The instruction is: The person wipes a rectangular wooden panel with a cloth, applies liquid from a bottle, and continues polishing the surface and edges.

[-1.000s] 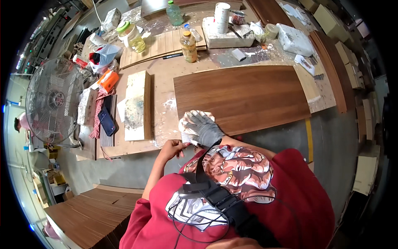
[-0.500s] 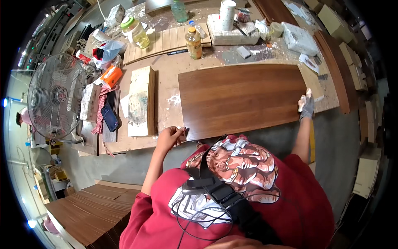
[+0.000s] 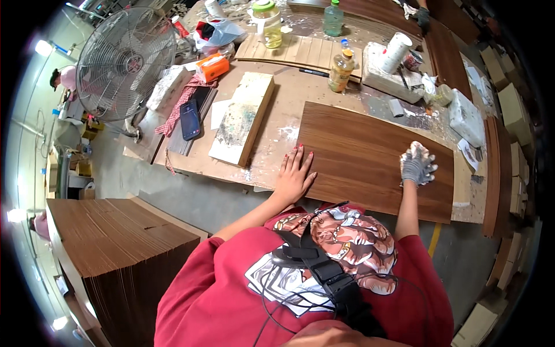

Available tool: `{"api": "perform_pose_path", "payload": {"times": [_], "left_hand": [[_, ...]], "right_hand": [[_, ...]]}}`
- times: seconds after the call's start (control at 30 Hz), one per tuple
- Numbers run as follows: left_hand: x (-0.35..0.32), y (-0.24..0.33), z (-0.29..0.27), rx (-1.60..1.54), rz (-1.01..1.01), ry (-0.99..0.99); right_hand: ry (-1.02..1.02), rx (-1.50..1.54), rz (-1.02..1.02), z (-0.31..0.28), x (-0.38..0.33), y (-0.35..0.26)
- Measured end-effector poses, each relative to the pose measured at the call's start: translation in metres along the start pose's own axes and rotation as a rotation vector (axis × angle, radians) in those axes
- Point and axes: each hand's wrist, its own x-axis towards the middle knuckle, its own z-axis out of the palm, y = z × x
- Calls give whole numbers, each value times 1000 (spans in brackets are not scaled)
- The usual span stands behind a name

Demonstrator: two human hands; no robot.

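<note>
A dark brown wood-grain panel point(image 3: 358, 150) lies flat on the worktable in front of me. My left hand point(image 3: 295, 178) is bare, its fingers stretched out and resting on the panel's left edge near the front corner. Wearing a grey glove with whitish fingertips, my right hand point(image 3: 417, 165) lies spread on the panel's right part. Neither hand grips anything. To the left of the panel is a thick pale wood block point(image 3: 245, 118) with paint stains.
A bottle point(image 3: 341, 70), a slatted board point(image 3: 295, 55) and a wrapped white block point(image 3: 381, 81) stand beyond the panel. A phone point(image 3: 189, 120) and a fan point(image 3: 125, 62) are at left. Stacked brown panels point(image 3: 115, 231) rise beside me. Another person's gloved hand point(image 3: 424, 18) shows at the far edge.
My left hand has gone from pinching at the panel's front-left corner to lying flat on its left edge. My right hand has moved from the right edge onto the panel's face. The view has turned.
</note>
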Motion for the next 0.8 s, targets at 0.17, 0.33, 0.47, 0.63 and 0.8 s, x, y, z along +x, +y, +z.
{"api": "perform_pose_path", "payload": {"times": [0.17, 0.33, 0.47, 0.63, 0.8], "left_hand": [[6, 4, 2, -63, 42, 31], [-3, 1, 4, -71, -16, 22], [-3, 3, 1, -2, -21, 21], [5, 19, -2, 94, -38, 56], [22, 36, 5, 2, 110, 45]], "right_hand": [[12, 232, -143, 47, 56, 76], [-18, 86, -10, 11, 28, 35], [5, 84, -28, 12, 27, 36], [28, 129, -32, 12, 25, 36], [20, 112, 0, 13, 26, 33]]}}
